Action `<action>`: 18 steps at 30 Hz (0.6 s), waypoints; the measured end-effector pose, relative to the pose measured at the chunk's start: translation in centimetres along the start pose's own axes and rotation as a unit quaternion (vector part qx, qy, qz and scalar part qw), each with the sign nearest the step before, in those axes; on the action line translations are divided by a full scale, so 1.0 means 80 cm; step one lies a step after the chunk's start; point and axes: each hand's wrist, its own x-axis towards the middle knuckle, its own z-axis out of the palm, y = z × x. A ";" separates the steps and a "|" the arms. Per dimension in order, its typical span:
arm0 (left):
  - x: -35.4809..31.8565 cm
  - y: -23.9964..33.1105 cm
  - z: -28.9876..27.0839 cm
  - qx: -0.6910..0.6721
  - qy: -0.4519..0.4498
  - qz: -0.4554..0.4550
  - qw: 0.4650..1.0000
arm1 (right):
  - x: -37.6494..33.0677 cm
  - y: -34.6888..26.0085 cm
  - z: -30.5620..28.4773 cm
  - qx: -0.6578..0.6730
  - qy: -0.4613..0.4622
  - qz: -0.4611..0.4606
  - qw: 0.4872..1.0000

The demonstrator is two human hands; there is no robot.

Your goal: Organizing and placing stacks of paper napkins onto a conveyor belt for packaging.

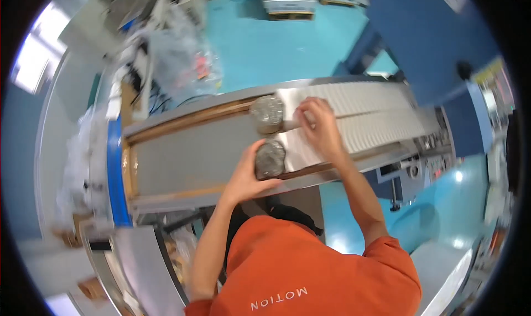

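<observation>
My left hand (pixel 247 175) curves round the near one of two round grey-brown blocks, the near block (pixel 270 159), which looks wrapped in shiny clear film or tape. The far block (pixel 267 115) stands just beyond it, untouched. Each block sits at the left end of a row of white, thin, ridged pieces: a far row (pixel 368 97) and a near row (pixel 376 129). Over the left end of these rows, my right hand (pixel 319 123) has its fingers curled in toward the thumb. What lies between those fingertips, if anything, is hidden.
The rows lie in a long metal-edged trough with a grey bed (pixel 191 155) and brown-taped sides. A blue machine (pixel 426 39) stands at the right. Clear plastic bags (pixel 180 61) lie beyond the trough's left part. Stacked boxes (pixel 290 1) stand on the turquoise floor behind.
</observation>
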 end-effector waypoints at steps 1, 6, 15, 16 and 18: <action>-0.007 0.008 -0.008 -0.001 0.018 -0.052 0.998 | -0.012 -0.011 -0.009 -0.005 0.035 -0.009 0.999; -0.042 -0.024 0.008 0.018 0.224 -0.166 0.960 | -0.083 0.003 -0.063 -0.100 0.184 0.053 0.976; 0.011 -0.019 0.038 -0.341 0.132 -0.237 0.900 | -0.118 0.181 -0.201 -0.461 0.320 0.194 0.805; 0.011 -0.020 0.047 -0.288 0.152 -0.200 0.924 | -0.120 0.194 -0.201 -0.458 0.324 0.192 0.805; 0.009 0.002 0.051 -0.168 0.118 -0.164 0.965 | -0.126 0.214 -0.206 -0.460 0.271 0.222 0.816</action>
